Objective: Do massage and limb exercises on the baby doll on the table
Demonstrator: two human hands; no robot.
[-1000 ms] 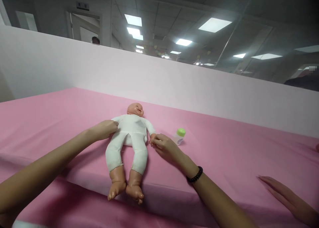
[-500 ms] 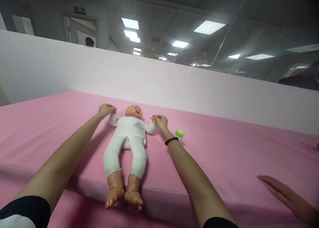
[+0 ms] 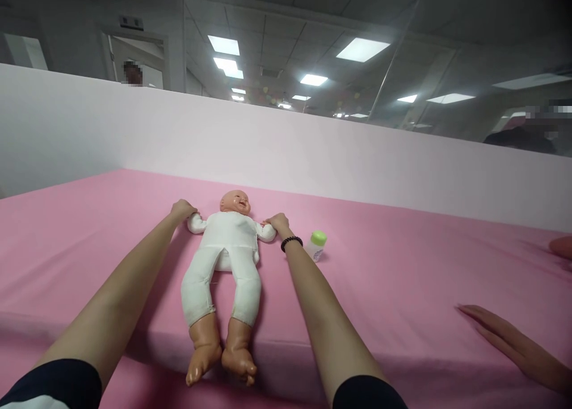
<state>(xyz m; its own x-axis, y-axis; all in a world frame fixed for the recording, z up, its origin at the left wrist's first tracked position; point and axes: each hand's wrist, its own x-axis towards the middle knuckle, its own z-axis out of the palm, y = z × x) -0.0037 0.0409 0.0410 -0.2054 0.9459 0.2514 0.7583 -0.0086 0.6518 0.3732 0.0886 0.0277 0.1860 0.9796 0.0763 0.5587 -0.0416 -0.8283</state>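
A baby doll (image 3: 230, 233) in white clothes lies on its back on the pink-covered surface (image 3: 379, 266), its bare feet at the front edge. My left hand (image 3: 183, 209) is closed round the doll's hand on the left side of the picture. On the other side, my right hand (image 3: 279, 223) pinches the doll's other hand, some of whose fingers show. A black beaded band circles my right wrist. Just right of that wrist stands a small bottle (image 3: 318, 246) with a green cap, partly behind my forearm.
Another person's hand (image 3: 500, 331) rests flat at the right front, and part of another (image 3: 560, 246) shows at the right edge. A white panel (image 3: 268, 141) runs along the back, below dark glass reflecting lights.
Both my hands have moved down a little with the doll's hands, which lie lower beside its body. More of the bottle shows. The view has shifted slightly.
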